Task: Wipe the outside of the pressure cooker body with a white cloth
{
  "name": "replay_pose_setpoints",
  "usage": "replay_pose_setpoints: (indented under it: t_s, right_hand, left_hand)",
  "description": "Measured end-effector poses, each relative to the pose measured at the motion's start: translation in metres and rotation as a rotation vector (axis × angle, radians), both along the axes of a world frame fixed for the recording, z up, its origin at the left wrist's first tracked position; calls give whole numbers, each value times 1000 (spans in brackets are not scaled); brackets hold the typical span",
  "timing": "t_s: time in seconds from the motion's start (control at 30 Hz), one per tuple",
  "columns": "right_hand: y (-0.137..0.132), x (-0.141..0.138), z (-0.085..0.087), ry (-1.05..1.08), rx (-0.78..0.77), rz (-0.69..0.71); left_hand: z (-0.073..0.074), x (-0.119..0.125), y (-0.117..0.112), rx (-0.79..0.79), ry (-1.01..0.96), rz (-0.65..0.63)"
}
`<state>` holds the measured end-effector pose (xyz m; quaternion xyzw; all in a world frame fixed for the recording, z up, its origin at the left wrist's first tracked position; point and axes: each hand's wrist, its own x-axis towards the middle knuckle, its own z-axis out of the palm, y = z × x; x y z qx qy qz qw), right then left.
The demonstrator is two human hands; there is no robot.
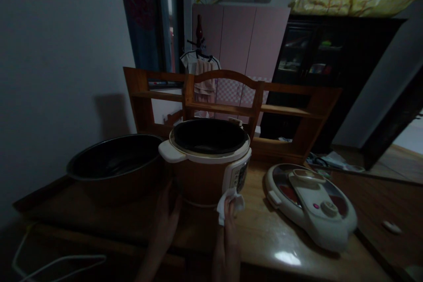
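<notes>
An open orange-and-white pressure cooker (206,158) stands on the wooden table (264,233), its dark inner pot showing. My left hand (168,216) rests flat against the cooker's lower front left side, fingers stretched up. My right hand (228,233) is closed on a crumpled white cloth (229,202), pressed to the cooker's lower front just under its control panel (239,176).
A large dark bowl (115,163) sits left of the cooker, close to it. The cooker's lid (312,202) lies on the table to the right. A wooden shelf unit (231,105) stands behind. A white cord (49,262) trails at lower left.
</notes>
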<state>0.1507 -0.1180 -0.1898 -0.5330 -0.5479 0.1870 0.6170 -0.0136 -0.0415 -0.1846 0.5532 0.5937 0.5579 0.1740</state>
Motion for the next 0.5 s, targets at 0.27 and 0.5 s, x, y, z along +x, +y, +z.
replay_pose_setpoints:
  t_s: [0.27, 0.5]
  right_hand:
    - [-3, -4, 25, -95, 107, -18]
    - [10, 8, 57, -292, 183, 53]
  left_hand:
    - [0, -1, 0, 0, -8, -9]
    - [-4, -2, 1, 24, -8, -10]
